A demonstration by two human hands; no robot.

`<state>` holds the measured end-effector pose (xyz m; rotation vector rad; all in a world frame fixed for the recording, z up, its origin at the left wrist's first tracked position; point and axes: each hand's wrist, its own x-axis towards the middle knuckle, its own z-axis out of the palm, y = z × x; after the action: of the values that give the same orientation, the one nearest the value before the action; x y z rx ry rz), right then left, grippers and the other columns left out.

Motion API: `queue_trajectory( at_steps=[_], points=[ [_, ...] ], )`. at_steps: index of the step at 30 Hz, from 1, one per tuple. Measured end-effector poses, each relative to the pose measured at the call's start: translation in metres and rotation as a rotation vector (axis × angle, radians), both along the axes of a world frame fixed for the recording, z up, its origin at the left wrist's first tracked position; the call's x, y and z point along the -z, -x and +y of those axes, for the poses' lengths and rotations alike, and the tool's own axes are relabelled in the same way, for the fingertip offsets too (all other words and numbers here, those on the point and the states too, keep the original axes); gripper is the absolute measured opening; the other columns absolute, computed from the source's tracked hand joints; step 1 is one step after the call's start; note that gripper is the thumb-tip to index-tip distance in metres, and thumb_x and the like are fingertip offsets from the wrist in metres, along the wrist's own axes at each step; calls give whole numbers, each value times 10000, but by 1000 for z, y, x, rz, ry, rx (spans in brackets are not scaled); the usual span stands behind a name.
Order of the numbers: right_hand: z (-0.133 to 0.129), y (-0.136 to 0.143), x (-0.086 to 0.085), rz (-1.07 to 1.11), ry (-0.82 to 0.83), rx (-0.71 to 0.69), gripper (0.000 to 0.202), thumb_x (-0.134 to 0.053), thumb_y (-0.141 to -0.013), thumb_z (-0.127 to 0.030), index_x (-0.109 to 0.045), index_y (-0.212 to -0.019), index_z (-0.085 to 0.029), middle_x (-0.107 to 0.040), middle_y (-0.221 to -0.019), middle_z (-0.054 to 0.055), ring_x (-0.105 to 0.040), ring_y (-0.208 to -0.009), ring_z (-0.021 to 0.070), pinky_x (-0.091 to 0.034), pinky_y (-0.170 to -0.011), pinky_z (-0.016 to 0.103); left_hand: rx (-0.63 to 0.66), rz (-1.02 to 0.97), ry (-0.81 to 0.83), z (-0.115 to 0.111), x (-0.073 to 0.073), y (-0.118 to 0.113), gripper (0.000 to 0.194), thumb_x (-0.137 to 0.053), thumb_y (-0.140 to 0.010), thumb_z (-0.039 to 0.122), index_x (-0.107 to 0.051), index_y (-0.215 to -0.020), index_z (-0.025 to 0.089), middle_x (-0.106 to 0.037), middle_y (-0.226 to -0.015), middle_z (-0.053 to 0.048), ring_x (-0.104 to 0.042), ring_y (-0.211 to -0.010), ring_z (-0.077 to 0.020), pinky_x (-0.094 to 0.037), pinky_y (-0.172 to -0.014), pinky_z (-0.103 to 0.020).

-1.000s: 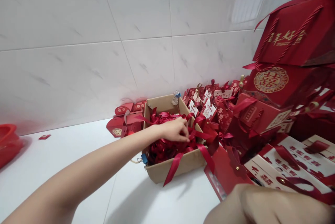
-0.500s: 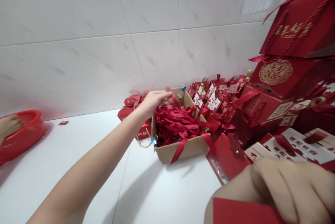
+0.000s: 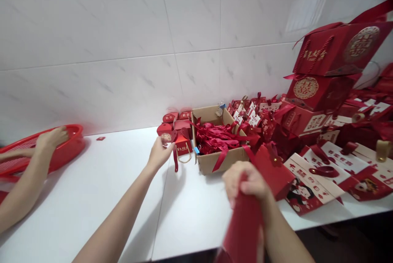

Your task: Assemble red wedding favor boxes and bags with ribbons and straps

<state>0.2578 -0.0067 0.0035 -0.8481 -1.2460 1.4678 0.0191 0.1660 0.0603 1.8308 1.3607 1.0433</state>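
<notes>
My left hand [image 3: 160, 153] pinches a short red ribbon [image 3: 175, 157] that hangs down over the white table, left of the cardboard box. My right hand [image 3: 245, 179] is closed round the top of a red paper box [image 3: 244, 230], which is blurred and hangs toward the near table edge. Between and beyond the hands stands the open cardboard box [image 3: 224, 164], filled with a tangle of dark red ribbons [image 3: 215, 138]. Some ribbon ends drape over its rim. Small red gift boxes [image 3: 182, 125] stand just left of it.
Red and white gift boxes [image 3: 313, 185] crowd the right side, with a tall stack [image 3: 322, 91] behind them. At the left, another person's arms [image 3: 33, 173] reach into a red plastic basket [image 3: 75, 148]. A tiled wall [image 3: 123, 17] closes off the back.
My left hand has moved from the ribbon-filled box to its left, carrying a ribbon. My right hand has come inward with the red paper box. The view has shifted.
</notes>
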Motion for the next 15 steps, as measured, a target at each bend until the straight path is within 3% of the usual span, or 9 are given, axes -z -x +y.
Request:
queue_trajectory(
  at_steps=[1, 3, 4, 7, 10, 12, 15],
  points=[
    [13, 17, 4, 138, 60, -102, 483, -776, -448, -578, -565, -541, -153, -561, -571, 29, -527, -578, 121, -367, -587, 253, -28, 25, -59, -1, 0, -3, 298, -636, -629, 379, -486, -811, 196, -570, -871, -50, -562, -815, -216, -447, -725, -346],
    [39, 49, 18, 174, 127, -159, 468, -736, -536, -569, -554, -630, -148, -532, -609, -7, -494, -587, 90, -355, -599, 226, -20, 57, -151, -3, -6, -16, 305, -627, -649, 344, -474, -875, 207, -559, -961, -58, -554, -900, -218, -440, -786, -344],
    [50, 64, 27, 163, 172, -211, 485, -751, -500, -562, -531, -609, -144, -496, -564, -22, -457, -539, 81, -344, -569, 219, 29, 104, -182, -3, -12, -24, 279, -599, -678, 324, -474, -898, 206, -565, -969, -58, -558, -914, -213, -438, -803, -339],
    [73, 96, 54, 112, 326, -353, 486, -745, -492, -549, -518, -605, -134, -460, -519, -35, -431, -484, 79, -351, -544, 227, 295, 373, -204, -3, -37, -53, 218, -470, -745, 228, -494, -959, 193, -605, -930, -58, -586, -886, -194, -450, -775, -315],
    [81, 110, 70, 57, 444, -495, 476, -792, -448, -484, -602, -669, -107, -549, -598, 6, -505, -539, 115, -396, -589, 259, 600, 632, -108, 2, -55, -89, 240, -491, -707, 216, -582, -928, 190, -644, -825, -35, -610, -732, -179, -450, -610, -265],
    [83, 113, 75, 25, 503, -540, 474, -823, -429, -446, -652, -728, -122, -603, -683, 16, -535, -587, 124, -412, -628, 265, 807, 765, -20, 6, -57, -116, 187, -588, -644, 245, -652, -815, 209, -659, -726, -3, -604, -628, -170, -426, -527, -243],
    [89, 112, 82, -16, 590, -597, 455, -839, -449, -441, -698, -793, -178, -642, -761, 0, -567, -647, 130, -428, -670, 259, 1049, 926, 35, 9, -43, -155, 103, -626, -602, 199, -688, -676, 232, -678, -676, 6, -610, -612, -187, -440, -549, -262]
  ],
)
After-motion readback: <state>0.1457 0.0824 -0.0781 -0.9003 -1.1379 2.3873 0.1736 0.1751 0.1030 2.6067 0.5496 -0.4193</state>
